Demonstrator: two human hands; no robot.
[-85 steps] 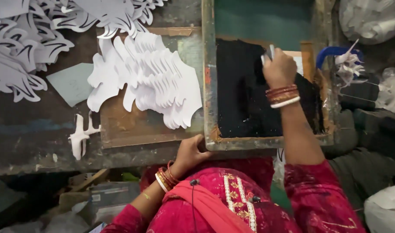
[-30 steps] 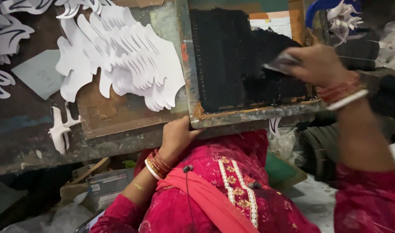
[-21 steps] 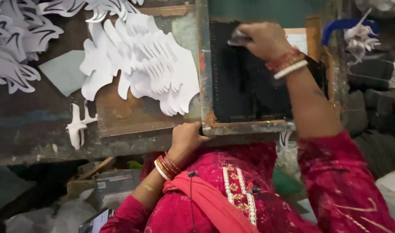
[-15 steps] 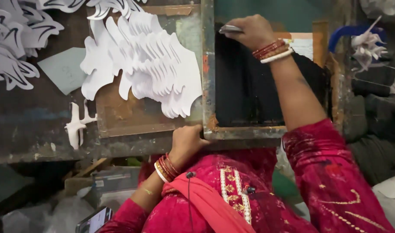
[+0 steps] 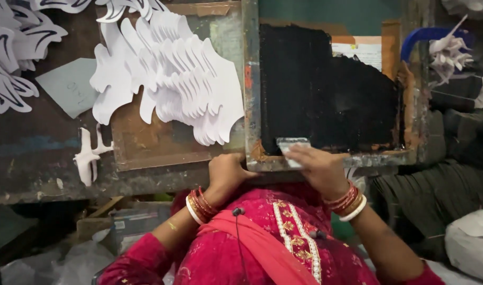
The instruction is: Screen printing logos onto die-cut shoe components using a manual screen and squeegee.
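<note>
Under right hand point(image 5: 320, 168), half-hidden squeegee point(image 5: 291, 148)

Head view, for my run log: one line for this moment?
left hand: grips screen frame corner | right hand: holds squeegee at near edge | cutouts: stacked left

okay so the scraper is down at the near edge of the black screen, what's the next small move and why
Probably lift the scraper clear, then raise the wooden frame. The right hand has it at the near end of the black mesh, so no stroke length is left, and the left hand already grips the frame's near corner.
</note>
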